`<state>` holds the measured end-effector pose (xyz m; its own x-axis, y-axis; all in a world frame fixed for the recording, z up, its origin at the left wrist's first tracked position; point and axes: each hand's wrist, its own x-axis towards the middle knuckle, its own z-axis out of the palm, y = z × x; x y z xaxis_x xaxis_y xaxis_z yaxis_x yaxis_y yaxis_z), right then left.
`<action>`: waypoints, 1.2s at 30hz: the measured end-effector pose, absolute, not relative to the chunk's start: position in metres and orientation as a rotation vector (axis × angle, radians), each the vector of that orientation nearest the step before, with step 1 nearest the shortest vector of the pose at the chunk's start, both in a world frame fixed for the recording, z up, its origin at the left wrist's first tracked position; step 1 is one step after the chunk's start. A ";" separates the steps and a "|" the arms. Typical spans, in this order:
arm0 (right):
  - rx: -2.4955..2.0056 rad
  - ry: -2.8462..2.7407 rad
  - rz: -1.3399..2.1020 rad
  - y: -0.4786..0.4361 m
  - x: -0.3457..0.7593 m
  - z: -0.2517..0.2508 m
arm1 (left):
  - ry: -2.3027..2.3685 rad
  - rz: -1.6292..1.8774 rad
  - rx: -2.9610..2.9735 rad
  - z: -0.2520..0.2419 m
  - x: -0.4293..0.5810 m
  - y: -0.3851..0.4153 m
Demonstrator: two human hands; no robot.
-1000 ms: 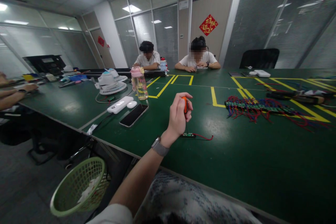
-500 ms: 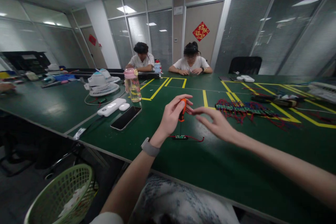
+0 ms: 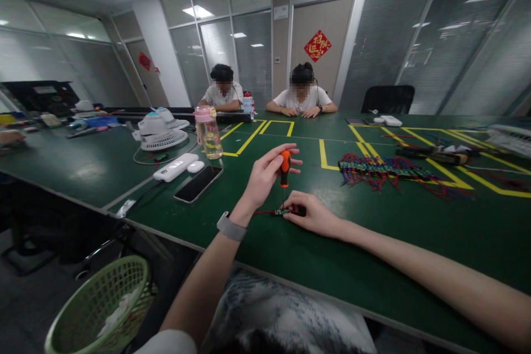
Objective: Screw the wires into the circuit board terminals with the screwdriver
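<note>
An orange and black screwdriver (image 3: 284, 168) stands upright, its handle between the thumb and fingers of my left hand (image 3: 265, 173). Its thin shaft reaches down to a small green circuit board (image 3: 280, 212) lying on the green table (image 3: 232, 221). My right hand (image 3: 312, 212) pinches the board's right end, with thumb and index finger closed on it. A red wire (image 3: 264, 212) runs out from the board's left side. The board's right end is hidden by my right fingers.
Left of my hands lie a phone (image 3: 199, 183), a white power strip (image 3: 176, 167) and a pink-lidded bottle (image 3: 211, 135). Wired circuit boards (image 3: 381, 168) are bunched to the right. Two people (image 3: 302, 94) sit across the table. A green basket (image 3: 99, 298) stands below the edge.
My right hand has come down from beside the screwdriver handle and closed on the board's right end. My left hand has shifted slightly left, leaving more of the screwdriver visible.
</note>
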<state>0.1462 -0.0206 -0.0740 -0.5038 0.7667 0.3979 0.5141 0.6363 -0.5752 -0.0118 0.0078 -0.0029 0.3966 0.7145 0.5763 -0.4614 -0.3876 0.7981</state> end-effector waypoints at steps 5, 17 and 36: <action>-0.996 -2.233 0.490 -0.022 0.146 -0.074 | 0.299 1.318 1.546 -0.004 -0.018 0.010; -0.989 -2.299 0.382 -0.025 0.147 -0.074 | 0.361 1.356 1.657 -0.003 -0.012 0.003; -0.980 -2.178 0.576 -0.019 0.148 -0.077 | 0.310 1.327 1.620 -0.004 -0.014 0.004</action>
<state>0.1477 -0.0191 -0.0773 -0.4920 0.7761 0.3945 0.4794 0.6198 -0.6213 -0.0137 0.0043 -0.0043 0.3703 0.7061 0.6035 -0.3651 -0.4868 0.7936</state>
